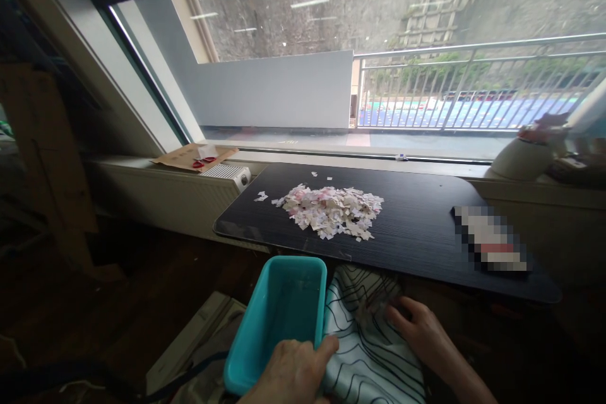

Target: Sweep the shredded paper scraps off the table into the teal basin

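A teal plastic bin point(277, 322) stands below the front edge of the dark table, its opening facing up. My left hand point(296, 369) grips its near right side, the thumb lying by the right rim. To the right of the bin lies a white cloth with dark wavy stripes point(374, 366). Over this cloth is my right hand point(416, 322), fingers curled closed; their tips are in shadow, with a blurred greyish patch beside them. A heap of small torn paper pieces point(334, 211) rests on the table.
The black table point(416, 221) abuts the window sill. A pixelated flat object point(492, 240) lies at its right. Red-handled scissors point(204, 163) sit on brown cardboard point(182, 156) by a radiator point(189, 196). A whitish rounded object point(525, 154) stands at the right.
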The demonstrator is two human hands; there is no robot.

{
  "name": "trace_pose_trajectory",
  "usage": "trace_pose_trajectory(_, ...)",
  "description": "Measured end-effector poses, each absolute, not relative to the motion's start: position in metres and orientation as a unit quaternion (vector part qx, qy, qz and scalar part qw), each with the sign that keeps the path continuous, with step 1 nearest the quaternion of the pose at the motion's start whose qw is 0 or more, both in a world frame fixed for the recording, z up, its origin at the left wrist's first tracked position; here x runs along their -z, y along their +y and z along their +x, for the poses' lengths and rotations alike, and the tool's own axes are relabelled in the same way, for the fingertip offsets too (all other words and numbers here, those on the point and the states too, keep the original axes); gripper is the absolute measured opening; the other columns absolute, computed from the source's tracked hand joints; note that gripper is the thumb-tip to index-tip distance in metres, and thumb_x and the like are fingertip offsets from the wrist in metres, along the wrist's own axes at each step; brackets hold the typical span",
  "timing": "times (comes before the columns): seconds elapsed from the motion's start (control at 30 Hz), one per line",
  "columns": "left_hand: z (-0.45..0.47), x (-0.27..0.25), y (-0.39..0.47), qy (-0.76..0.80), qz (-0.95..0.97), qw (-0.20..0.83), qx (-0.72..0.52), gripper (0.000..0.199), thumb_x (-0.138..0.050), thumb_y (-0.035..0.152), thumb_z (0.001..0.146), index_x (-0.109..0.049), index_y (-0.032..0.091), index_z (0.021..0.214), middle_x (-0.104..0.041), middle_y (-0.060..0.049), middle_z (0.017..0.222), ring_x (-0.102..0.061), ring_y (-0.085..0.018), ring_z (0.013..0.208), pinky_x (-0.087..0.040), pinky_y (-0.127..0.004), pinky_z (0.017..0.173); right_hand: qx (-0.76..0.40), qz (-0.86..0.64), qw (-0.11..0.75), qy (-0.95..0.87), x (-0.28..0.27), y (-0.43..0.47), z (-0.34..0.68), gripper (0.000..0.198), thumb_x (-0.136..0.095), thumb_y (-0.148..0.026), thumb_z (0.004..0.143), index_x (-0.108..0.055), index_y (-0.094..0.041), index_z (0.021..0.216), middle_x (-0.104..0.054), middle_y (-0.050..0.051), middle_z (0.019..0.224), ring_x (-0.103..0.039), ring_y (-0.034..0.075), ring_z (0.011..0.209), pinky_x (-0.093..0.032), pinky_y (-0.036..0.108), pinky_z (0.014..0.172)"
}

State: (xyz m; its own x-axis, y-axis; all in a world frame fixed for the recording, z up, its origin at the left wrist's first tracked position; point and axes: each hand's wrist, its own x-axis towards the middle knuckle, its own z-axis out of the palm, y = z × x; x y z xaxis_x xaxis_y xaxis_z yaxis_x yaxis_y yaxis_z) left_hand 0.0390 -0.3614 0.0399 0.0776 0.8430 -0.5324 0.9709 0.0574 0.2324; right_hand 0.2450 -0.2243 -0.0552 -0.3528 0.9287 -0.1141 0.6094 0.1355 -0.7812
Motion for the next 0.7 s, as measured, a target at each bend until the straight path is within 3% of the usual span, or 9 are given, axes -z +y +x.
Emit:
trace_pose_trajectory(0.07,0.038,-0.042,-0.359,0.662,0.682,0.284,0.128,0.071,-0.066,0.025,0.075,-0.035,0.023,0.139,-0.065,-0.012,0.102,-0.061,-0.033,0.092,-0.045,-0.043,0.080,-0.368,-0.538,0.240,-0.720,0.056,-0.228,0.246,0.036,-0.050,-0.047,0.077,-0.069,-0.017,0.070,-0.066,0.003,0.066,-0.059,0.019,0.064,-0.041,0.027,0.059)
trace_pose_trajectory(0.17,0.035,-0.048,-0.354,0.627,0.700,0.304,0.155,0.076,-0.061,0.021,0.076,-0.026,0.021,0.145,-0.065,-0.014,0.100,-0.062,-0.033,0.088,-0.047,-0.043,0.075,-0.357,-0.542,0.269,-0.711,0.053,-0.229,0.249,0.038,-0.050,-0.050,0.077,-0.069,-0.018,0.073,-0.065,0.003,0.069,-0.058,0.019,0.066,-0.042,0.028,0.062)
trace_pose_trajectory(0.27,0.031,-0.054,-0.347,0.605,0.712,0.324,0.149,0.070,-0.060,0.019,0.074,-0.037,0.024,0.140,-0.064,-0.013,0.101,-0.061,-0.033,0.089,-0.047,-0.043,0.075,-0.369,-0.539,0.288,-0.701,0.047,-0.226,0.250,0.039,-0.051,-0.053,0.077,-0.069,-0.018,0.075,-0.066,0.004,0.073,-0.059,0.019,0.068,-0.044,0.027,0.064)
trace_pose_trajectory(0.37,0.029,-0.057,-0.345,0.594,0.716,0.345,0.124,0.049,-0.061,0.026,0.075,-0.054,0.026,0.124,-0.062,-0.011,0.101,-0.059,-0.033,0.093,-0.047,-0.042,0.077,-0.381,-0.524,0.296,-0.702,0.043,-0.223,0.253,0.038,-0.052,-0.053,0.077,-0.069,-0.018,0.076,-0.066,0.004,0.074,-0.059,0.019,0.070,-0.045,0.025,0.065)
trace_pose_trajectory(0.43,0.029,-0.058,-0.346,0.607,0.708,0.339,0.124,0.053,-0.064,0.027,0.073,-0.053,0.025,0.125,-0.060,-0.013,0.105,-0.057,-0.035,0.095,-0.046,-0.044,0.079,-0.400,-0.507,0.280,-0.710,0.042,-0.223,0.256,0.038,-0.053,-0.053,0.077,-0.068,-0.018,0.075,-0.066,0.003,0.073,-0.059,0.018,0.069,-0.045,0.024,0.064)
trace_pose_trajectory(0.57,0.031,-0.058,-0.350,0.650,0.682,0.311,0.128,0.087,-0.070,0.022,0.067,-0.029,0.027,0.143,-0.048,-0.017,0.123,-0.056,-0.038,0.101,-0.045,-0.047,0.083,-0.449,-0.477,0.254,-0.712,0.043,-0.225,0.258,0.040,-0.056,-0.055,0.075,-0.067,-0.017,0.074,-0.062,0.002,0.069,-0.057,0.016,0.065,-0.045,0.023,0.060)
trace_pose_trajectory(0.7,0.033,-0.052,-0.353,0.641,0.696,0.294,0.137,0.073,-0.067,0.016,0.066,-0.043,0.029,0.135,-0.050,-0.016,0.121,-0.061,-0.036,0.093,-0.048,-0.046,0.076,-0.446,-0.466,0.302,-0.701,0.044,-0.233,0.255,0.038,-0.055,-0.055,0.076,-0.065,-0.018,0.071,-0.058,0.001,0.068,-0.054,0.015,0.065,-0.044,0.023,0.060)
